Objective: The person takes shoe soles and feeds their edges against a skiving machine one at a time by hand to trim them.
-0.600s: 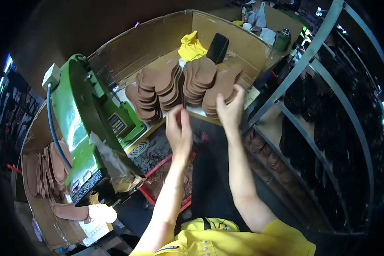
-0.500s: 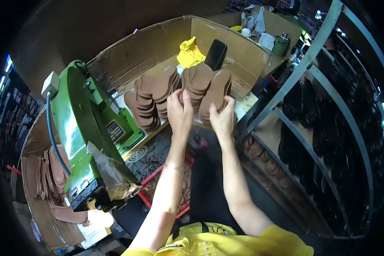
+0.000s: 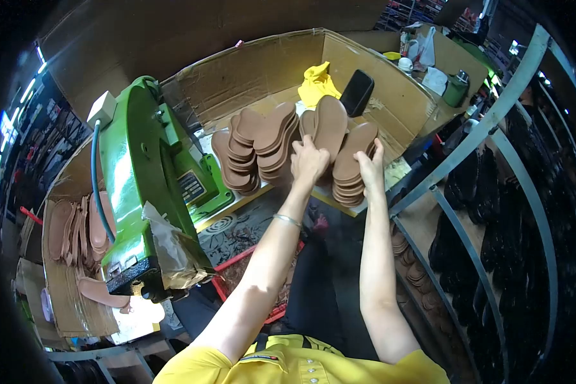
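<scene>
My left hand [image 3: 308, 160] was back up, its fingers bent, its forearm [image 3: 262, 259] slanting inward from the elbow. My right hand [image 3: 372, 168] was just beside it, thumb and index finger pointing upward and slightly apart, its forearm [image 3: 376, 256] closer to upright. Both forearms were bare.

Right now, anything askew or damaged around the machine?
Yes: ragged, torn-looking wrap hangs on the green machine's near end. At picture left, one loose insole lies apart from the insole bunch. The insole stacks lean unevenly.
</scene>
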